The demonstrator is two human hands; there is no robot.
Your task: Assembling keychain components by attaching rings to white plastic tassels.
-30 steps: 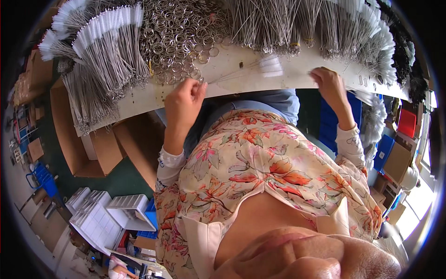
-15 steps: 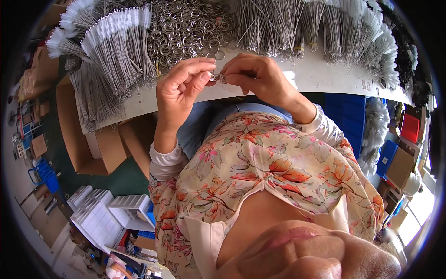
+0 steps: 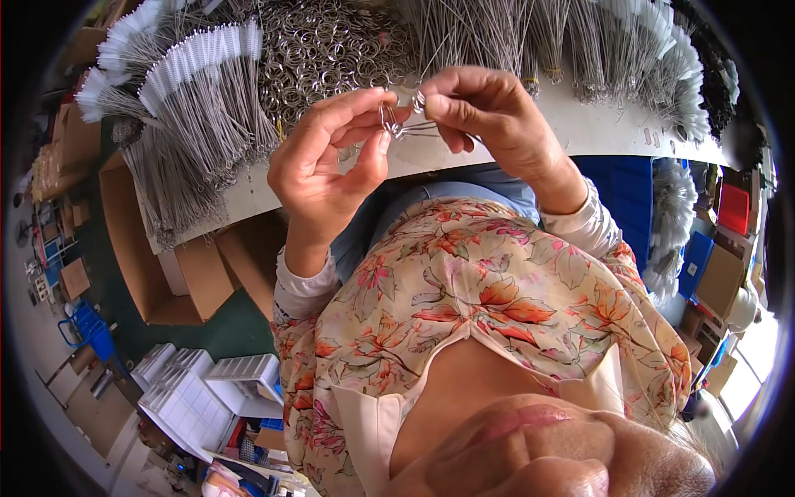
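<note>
My left hand (image 3: 330, 157) pinches a shiny metal ring (image 3: 384, 114) between thumb and fingertips, above the table's near edge. Threaded on that ring are the looped ends of a few thin wire stems (image 3: 418, 127), which run rightward under my right hand (image 3: 497, 112). Thumb and forefinger of the right hand close on a few more small metal rings (image 3: 419, 102), just apart from the left fingertips. Whether its curled lower fingers also grip the stems is hard to see. Beyond both hands lies a wide heap of loose metal rings (image 3: 331, 62).
Bundles of wire-stemmed brushes (image 3: 207, 91) with white bristles lie left of the ring heap; more wire bundles (image 3: 588, 58) lie right. The white table (image 3: 571, 128) ends just before my lap. Open cardboard boxes (image 3: 157, 265) stand at lower left, a blue bin (image 3: 617, 199) at right.
My right hand has moved right and slightly up, away from the left. The ring and wire stems between the hands now show more clearly.
</note>
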